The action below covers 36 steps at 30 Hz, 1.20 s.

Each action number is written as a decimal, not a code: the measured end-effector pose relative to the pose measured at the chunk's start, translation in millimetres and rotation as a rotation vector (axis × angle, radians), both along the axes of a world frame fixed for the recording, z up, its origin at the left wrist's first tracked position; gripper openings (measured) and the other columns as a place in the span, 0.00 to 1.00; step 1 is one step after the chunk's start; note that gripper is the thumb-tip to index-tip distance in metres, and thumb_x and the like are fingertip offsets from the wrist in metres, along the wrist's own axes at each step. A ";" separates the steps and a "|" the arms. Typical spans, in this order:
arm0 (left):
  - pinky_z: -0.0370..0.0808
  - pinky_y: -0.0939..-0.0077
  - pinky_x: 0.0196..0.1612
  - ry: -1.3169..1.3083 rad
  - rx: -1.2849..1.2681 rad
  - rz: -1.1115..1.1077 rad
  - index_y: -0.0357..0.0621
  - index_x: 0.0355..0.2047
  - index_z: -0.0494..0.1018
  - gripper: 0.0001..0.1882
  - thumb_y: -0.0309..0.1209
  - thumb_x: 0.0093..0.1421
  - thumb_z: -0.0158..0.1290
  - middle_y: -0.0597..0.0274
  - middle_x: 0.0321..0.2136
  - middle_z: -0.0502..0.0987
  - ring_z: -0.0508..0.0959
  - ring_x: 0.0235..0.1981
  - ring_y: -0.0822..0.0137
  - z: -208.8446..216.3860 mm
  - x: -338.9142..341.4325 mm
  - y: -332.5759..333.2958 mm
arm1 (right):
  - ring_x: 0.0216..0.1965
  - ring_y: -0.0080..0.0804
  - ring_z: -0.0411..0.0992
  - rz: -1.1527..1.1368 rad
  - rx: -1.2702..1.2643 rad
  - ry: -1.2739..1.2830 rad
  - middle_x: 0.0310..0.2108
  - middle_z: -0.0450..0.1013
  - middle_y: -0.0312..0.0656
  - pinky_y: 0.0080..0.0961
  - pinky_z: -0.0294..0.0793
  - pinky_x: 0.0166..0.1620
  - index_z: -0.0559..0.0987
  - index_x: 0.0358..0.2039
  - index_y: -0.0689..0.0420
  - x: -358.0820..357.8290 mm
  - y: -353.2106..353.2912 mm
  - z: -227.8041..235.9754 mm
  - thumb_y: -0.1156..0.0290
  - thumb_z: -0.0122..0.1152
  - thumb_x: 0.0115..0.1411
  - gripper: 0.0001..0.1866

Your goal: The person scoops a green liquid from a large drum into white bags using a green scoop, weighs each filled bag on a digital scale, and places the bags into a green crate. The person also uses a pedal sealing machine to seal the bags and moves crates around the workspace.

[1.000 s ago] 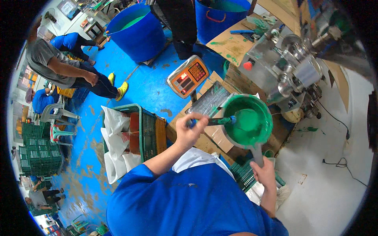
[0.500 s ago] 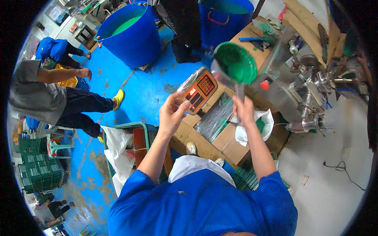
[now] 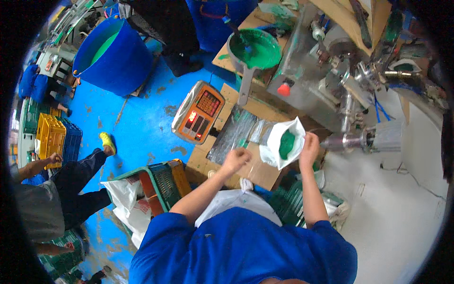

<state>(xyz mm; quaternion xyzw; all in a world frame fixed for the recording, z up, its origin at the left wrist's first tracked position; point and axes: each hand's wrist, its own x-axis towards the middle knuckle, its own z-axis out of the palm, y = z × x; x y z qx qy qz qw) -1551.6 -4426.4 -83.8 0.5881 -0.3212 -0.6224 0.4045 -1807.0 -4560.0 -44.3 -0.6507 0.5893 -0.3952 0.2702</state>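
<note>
A white plastic bag (image 3: 273, 146) with green material inside stands open on the scale's plastic-wrapped platform (image 3: 235, 130). At its right rim, my right hand (image 3: 309, 147) has its fingers closed on the edge. My left hand (image 3: 236, 160) hovers over the near part of the platform, fingers loosely curled and apart, with nothing visible in them. The scale's orange display panel (image 3: 201, 113) stands left of the platform. Beyond it, a grey long-handled dipper (image 3: 244, 87) holding green material rests on the board, away from both hands.
Metal machinery with pipes (image 3: 352, 113) and a red knob (image 3: 283, 90) stands at right. Big blue tubs (image 3: 125, 68) are at the back, one beside a standing person. A green crate (image 3: 163, 182) with white bags is at near left. Another person (image 3: 42, 203) is at far left.
The dipper has left my right hand and lies on the board. My right hand has gone to the bag's rim. My left hand has moved from the display toward the platform.
</note>
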 end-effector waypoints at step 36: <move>0.69 0.81 0.38 0.174 -0.639 1.486 0.38 0.36 0.75 0.11 0.26 0.52 0.56 0.64 0.32 0.77 0.74 0.33 0.76 202.1 -39.4 378.3 | 0.33 0.21 0.67 1.450 1.069 -0.813 0.29 0.68 0.32 0.20 0.66 0.38 0.68 0.27 0.53 279.9 288.6 174.5 0.80 0.55 0.53 0.07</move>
